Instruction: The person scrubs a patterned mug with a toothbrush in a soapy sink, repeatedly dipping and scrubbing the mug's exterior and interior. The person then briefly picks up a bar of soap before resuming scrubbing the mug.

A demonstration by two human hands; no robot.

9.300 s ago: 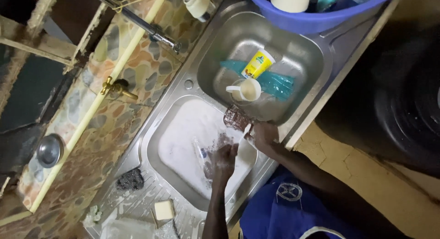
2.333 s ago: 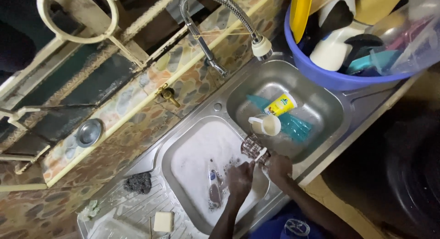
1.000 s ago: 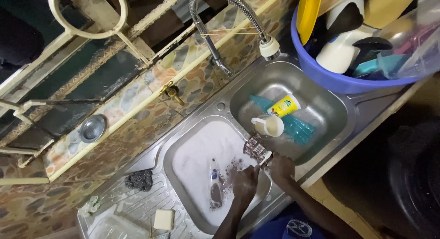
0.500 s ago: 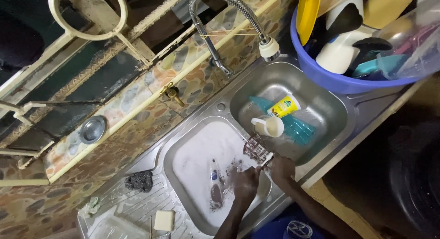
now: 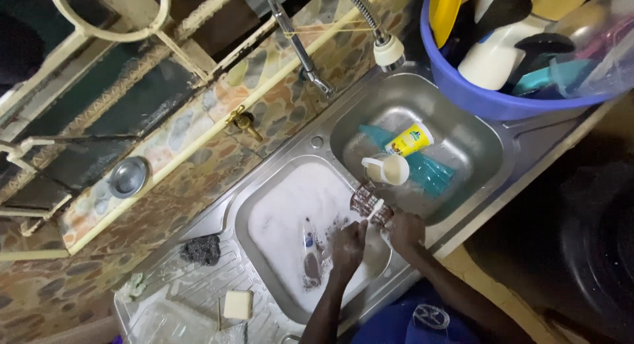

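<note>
Over the near edge of the soapy left sink basin (image 5: 290, 205) both my hands work on a clear glass with a dark pattern (image 5: 365, 200). My right hand (image 5: 404, 229) grips the glass from the right. My left hand (image 5: 347, 246) has its fingers closed against the glass's lower end, and a small white piece (image 5: 378, 214) shows between the hands. A bottle-shaped item (image 5: 310, 253) lies in the suds just left of my left hand.
The right sink basin (image 5: 475, 146) holds a white cup (image 5: 389, 170), a teal item (image 5: 426, 169) and a yellow-and-white tub (image 5: 409, 139). A blue tub (image 5: 475, 96) full of dishes stands at the top right. A faucet head (image 5: 388, 52) hangs above. A soap bar (image 5: 236, 304) and a dark scourer (image 5: 200, 249) lie on the drainboard.
Both hands have stayed on the glass at the sink's near edge, shifting only slightly. Since the oldest frame the view has swung to show the faucet and the blue tub.
</note>
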